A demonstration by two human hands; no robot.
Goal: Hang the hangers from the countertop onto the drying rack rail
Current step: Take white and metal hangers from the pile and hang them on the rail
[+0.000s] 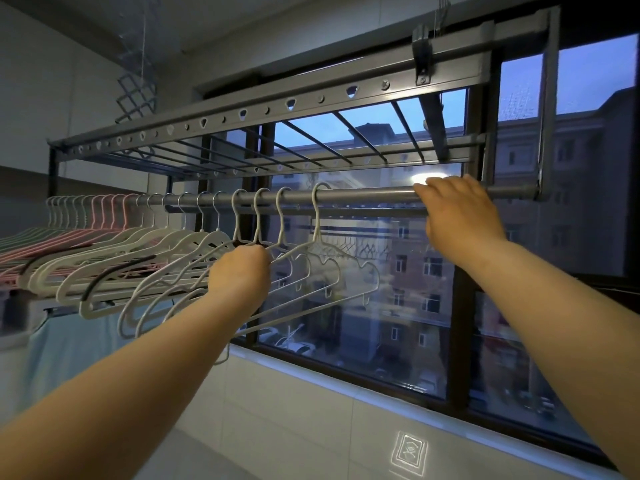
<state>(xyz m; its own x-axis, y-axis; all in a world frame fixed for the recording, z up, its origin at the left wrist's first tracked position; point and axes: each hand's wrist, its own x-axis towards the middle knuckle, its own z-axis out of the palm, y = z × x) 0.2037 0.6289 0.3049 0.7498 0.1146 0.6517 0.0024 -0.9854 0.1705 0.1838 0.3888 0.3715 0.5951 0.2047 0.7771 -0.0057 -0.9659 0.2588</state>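
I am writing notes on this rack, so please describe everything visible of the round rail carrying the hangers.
The rail is a round grey bar, metal by its look, lying level before the window. Its right end joins a side bracket. Hooks of white hangers, and of pink hangers farther left, sit over it. The right hand holds it near that end.

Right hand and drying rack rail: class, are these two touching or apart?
Touching. The head view shows the right hand with its fingers curled over the top of the rail, and no gap shows between them.
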